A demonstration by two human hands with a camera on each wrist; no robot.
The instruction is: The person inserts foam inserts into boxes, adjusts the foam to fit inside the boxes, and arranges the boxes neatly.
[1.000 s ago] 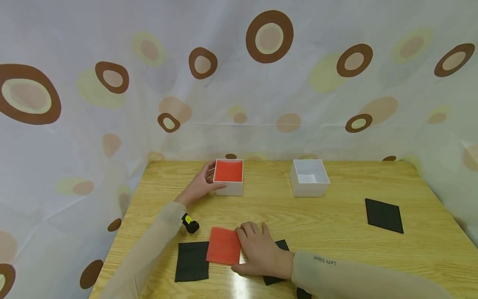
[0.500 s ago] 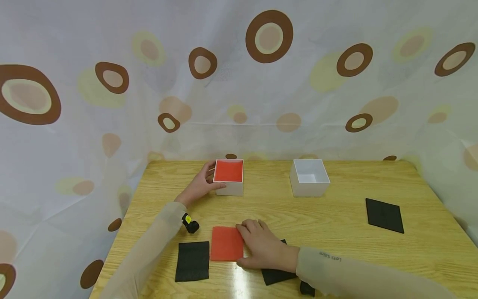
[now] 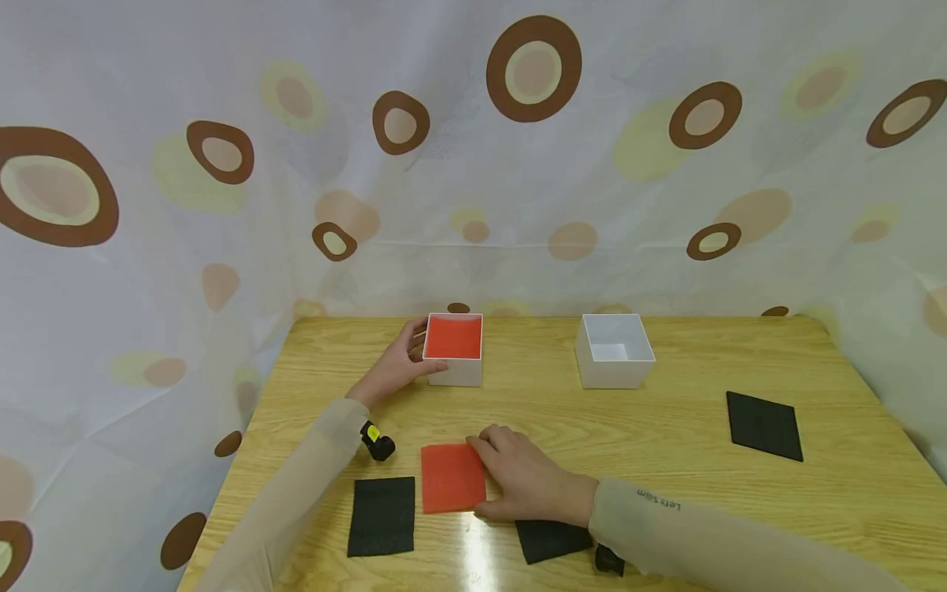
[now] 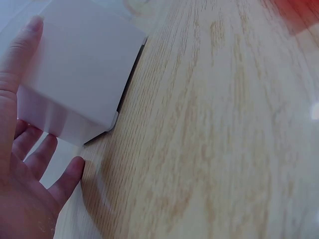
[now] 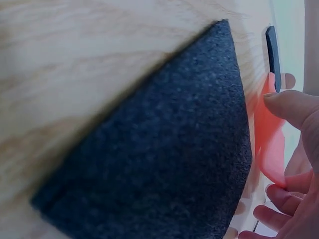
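"So, what has changed on your head view?"

"Well, taking the square white lidless box with red inside [image 3: 455, 373] as my landmark, the right hand [image 3: 525, 477] has just drawn the thin square red cloth-like sheet [image 3: 451, 479] slightly rightward, on the near side of that box. A second ago its edge met the square black felt-like sheet [image 3: 381, 516], which lies nearer and left of the box; now I see a sliver of wooden table [image 3: 533, 403] between them. The second square white box [image 3: 612, 376], to the right of my landmark, looks unmoved."

"Meaning what?"

"I judge the red sheet separated and in hand, though short of either box."

"And your left wrist view?"

"The left hand [image 3: 399, 362] has my landmark box loosely: thumb along its near wall, fingers spread around its left side. From the head view, that hold hasn't shifted."

"Right wrist?"

"Thumb and bent fingertips stand well apart, gripping the red sheet at two corners, so it bows between them. I can't tell whether it's fully off the wood. Another square black sheet [image 3: 551, 541] fills the foreground, nearer than my landmark and right of it."
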